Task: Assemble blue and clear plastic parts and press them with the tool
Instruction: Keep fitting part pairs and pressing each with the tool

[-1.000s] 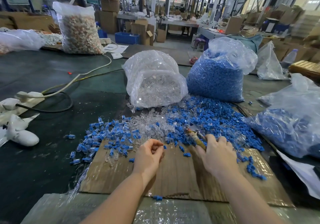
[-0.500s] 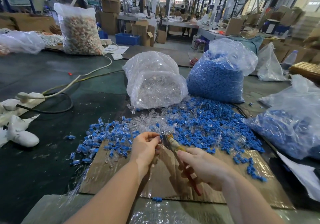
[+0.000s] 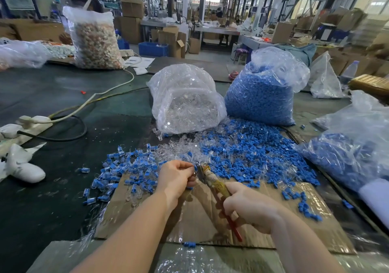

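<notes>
My left hand [image 3: 179, 176] pinches a small plastic part at the jaws of the pliers [image 3: 212, 181], the part mostly hidden by my fingers. My right hand [image 3: 248, 207] grips the pliers' handles, one wrapped in yellowish tape, one red. Both hands hover over a cardboard sheet [image 3: 202, 220]. Loose blue parts [image 3: 248, 154] lie spread ahead to the right, clear parts [image 3: 176, 149] in the middle, and assembled blue-and-clear pieces [image 3: 126, 167] lie heaped to the left.
A bag of clear parts [image 3: 187, 102] and a bag of blue parts [image 3: 263, 91] stand behind the piles. Another blue-filled bag [image 3: 347, 152] lies at right. Cables and a power strip [image 3: 31, 121] run at left, beside white plastic items [image 3: 23, 165].
My right hand lifted the pliers off the blue pile and swung them toward my left hand. The jaws now meet the part pinched in my left fingers.
</notes>
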The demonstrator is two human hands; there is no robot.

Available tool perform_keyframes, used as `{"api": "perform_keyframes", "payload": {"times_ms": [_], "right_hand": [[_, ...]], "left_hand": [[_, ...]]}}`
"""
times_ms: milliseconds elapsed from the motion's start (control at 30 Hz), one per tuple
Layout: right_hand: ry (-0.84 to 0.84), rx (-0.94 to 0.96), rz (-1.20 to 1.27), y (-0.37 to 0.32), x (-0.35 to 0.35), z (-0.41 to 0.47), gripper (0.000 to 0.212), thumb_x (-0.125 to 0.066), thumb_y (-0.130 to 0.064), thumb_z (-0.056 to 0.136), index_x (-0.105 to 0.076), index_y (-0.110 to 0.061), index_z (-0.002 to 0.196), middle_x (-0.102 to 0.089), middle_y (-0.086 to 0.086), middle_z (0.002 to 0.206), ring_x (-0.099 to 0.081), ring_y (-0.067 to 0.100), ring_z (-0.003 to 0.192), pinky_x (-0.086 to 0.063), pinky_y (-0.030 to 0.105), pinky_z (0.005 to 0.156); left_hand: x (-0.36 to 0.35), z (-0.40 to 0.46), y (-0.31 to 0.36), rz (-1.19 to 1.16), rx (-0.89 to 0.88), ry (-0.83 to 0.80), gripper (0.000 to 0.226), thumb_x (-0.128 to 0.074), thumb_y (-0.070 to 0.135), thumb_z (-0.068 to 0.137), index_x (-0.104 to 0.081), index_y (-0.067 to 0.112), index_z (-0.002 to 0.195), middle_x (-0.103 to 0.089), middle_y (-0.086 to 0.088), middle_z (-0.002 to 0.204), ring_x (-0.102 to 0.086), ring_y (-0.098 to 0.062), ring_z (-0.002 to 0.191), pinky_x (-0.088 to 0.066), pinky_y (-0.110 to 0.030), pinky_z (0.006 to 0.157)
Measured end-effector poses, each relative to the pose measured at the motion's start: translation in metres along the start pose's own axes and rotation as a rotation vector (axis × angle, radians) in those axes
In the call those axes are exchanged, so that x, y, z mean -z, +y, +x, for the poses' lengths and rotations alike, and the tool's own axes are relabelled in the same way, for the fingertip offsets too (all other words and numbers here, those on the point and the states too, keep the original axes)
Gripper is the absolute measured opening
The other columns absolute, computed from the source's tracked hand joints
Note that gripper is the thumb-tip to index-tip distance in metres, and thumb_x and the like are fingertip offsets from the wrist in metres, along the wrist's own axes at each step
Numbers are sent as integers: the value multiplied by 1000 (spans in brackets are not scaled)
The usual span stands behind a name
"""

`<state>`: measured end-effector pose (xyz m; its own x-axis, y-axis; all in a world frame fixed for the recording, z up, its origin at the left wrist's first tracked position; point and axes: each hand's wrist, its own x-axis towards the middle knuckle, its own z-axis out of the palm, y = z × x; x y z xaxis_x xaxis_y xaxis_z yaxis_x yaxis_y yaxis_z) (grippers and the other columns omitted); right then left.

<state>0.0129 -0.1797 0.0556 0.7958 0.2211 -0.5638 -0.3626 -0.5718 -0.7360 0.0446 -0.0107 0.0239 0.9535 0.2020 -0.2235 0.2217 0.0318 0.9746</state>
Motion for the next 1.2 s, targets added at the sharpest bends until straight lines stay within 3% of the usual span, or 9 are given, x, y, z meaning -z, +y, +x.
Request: {"api": "perform_keyframes", "payload": {"times_ms": [200, 333, 500, 700, 800, 933, 1033, 1100, 1200], "right_hand": [[-15, 16, 16, -1, 2, -3, 42, -48, 0, 69, -52, -7, 110, -53, 17, 96, -44, 25, 81, -32, 37, 71], [-38, 36, 6, -4, 1, -5, 48, -47, 1, 71, -51, -16, 116, -53, 29, 120, -48, 26, 83, -34, 38, 71], [-36, 90, -21, -5, -4, -4, 35, -41, 3, 78, -51, -6, 110, -58, 15, 97, -52, 26, 78, -40, 39, 67], [25, 139, -73, -6, -9, -4, 27, -36, 3, 85, -54, -17, 89, -53, 3, 78, -46, 16, 60, -38, 34, 57], [62, 151, -89, -5, -11, -4, 24, -39, 5, 81, -53, -15, 81, -52, 3, 73, -46, 16, 57, -38, 30, 52], [25, 94, 86, -4, -10, -8, 32, -48, 8, 73, -58, -12, 96, -60, 16, 91, -56, 16, 58, -46, 24, 49], [161, 109, 190, 0, -6, -3, 39, -48, 9, 73, -59, -16, 101, -53, 7, 74, -48, 11, 49, -37, 19, 40], [361, 150, 60, 6, 1, 9, 43, -47, 6, 78, -55, -16, 114, -55, 9, 81, -48, 17, 61, -39, 22, 47], [629, 79, -289, 20, 14, 25, 54, -55, -10, 85, -40, -19, 137, -52, 14, 118, -50, 26, 101, -47, 42, 88]], "left_hand": [[-2, -1, 0, -20, -20, 45, 9, -58, 2, 88, -64, 8, 85, -65, -11, 76, -63, -11, 58, -56, -24, 60], [-3, 0, 1, -10, -8, 53, 11, -58, 2, 88, -64, 9, 84, -65, -10, 76, -63, -12, 59, -57, -27, 63], [-3, -1, 2, -22, 6, 61, 10, -56, 1, 89, -63, 7, 87, -64, -12, 79, -62, -14, 63, -57, -26, 63], [-4, 0, -2, -17, 5, 90, 11, -57, 1, 88, -64, 9, 85, -65, -9, 78, -63, -11, 61, -56, -22, 59], [-8, 2, -5, -56, 14, 100, 10, -57, -1, 88, -64, 6, 86, -63, -7, 68, -60, -7, 50, -54, -22, 55], [-5, 4, -6, -88, 34, 133, 10, -56, -2, 88, -63, 4, 87, -62, -9, 67, -59, -9, 47, -54, -23, 52], [10, 8, -7, -68, 25, 248, 12, -54, 0, 89, -62, 8, 88, -63, -10, 72, -60, -13, 52, -51, -25, 50], [24, 13, -8, 33, -48, 365, 15, -54, 2, 90, -62, 13, 86, -64, -7, 73, -61, -14, 56, -49, -23, 50], [46, 20, -10, 174, -142, 506, 18, -52, 5, 92, -66, 14, 99, -67, -5, 85, -61, -14, 65, -47, -23, 53]]}}
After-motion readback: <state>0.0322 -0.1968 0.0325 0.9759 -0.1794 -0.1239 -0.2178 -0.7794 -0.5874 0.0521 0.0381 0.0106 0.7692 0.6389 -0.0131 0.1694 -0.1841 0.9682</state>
